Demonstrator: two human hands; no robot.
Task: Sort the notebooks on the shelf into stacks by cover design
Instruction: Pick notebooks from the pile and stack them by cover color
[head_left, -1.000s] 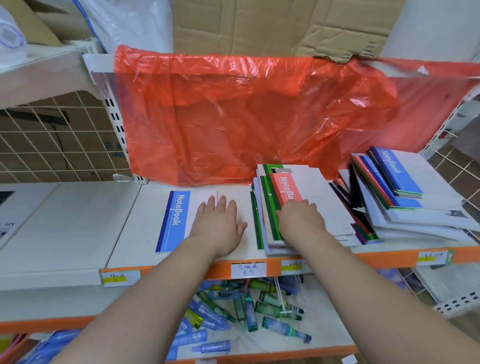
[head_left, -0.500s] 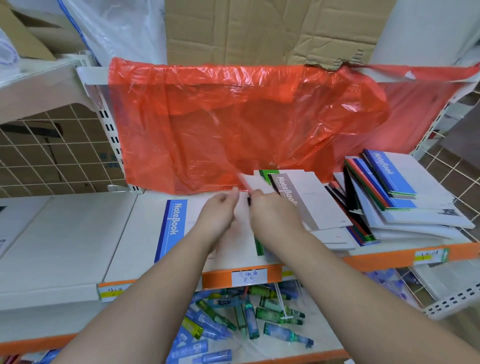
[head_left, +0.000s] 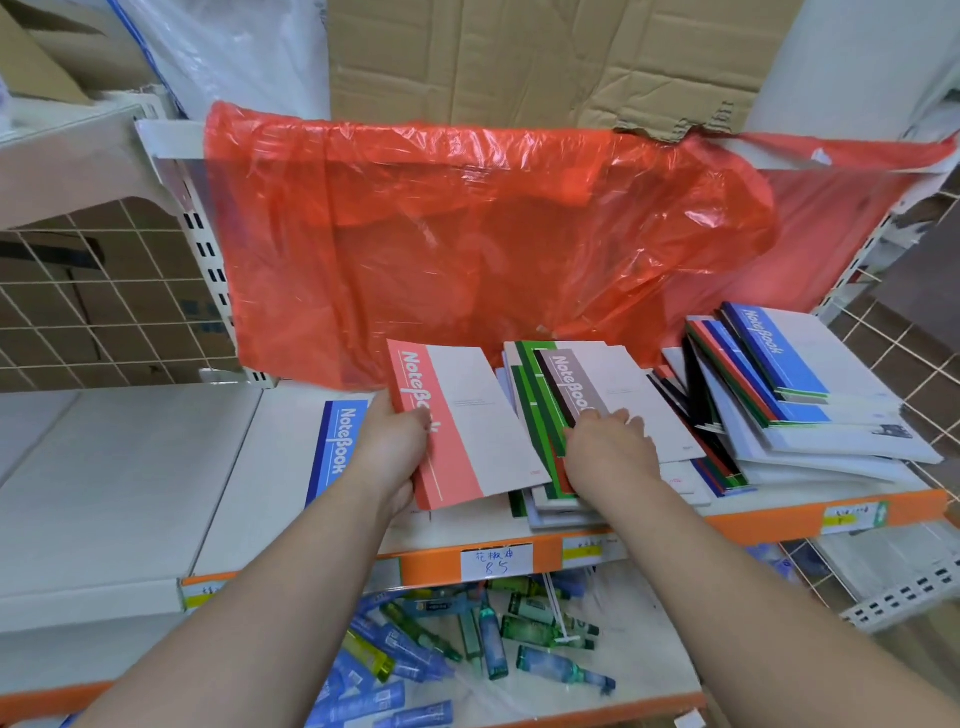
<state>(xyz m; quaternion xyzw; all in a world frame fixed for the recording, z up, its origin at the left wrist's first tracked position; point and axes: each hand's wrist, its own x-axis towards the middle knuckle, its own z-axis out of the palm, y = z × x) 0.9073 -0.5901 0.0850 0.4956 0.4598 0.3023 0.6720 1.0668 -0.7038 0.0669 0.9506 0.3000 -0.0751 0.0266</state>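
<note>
Shelf boards (head_left: 223, 467) carry the sorting: your left hand (head_left: 395, 452) has its grip round the red notebook (head_left: 467, 421), held just left of the mixed pile (head_left: 535, 395). Your right hand (head_left: 610, 452) rests on that pile, its grip unclear. Next, it seems, start a red stack left of the pile.

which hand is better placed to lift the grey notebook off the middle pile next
Right: the right hand touches the grey notebook atop that pile, while the left hand is occupied, gripping the red notebook.
</note>
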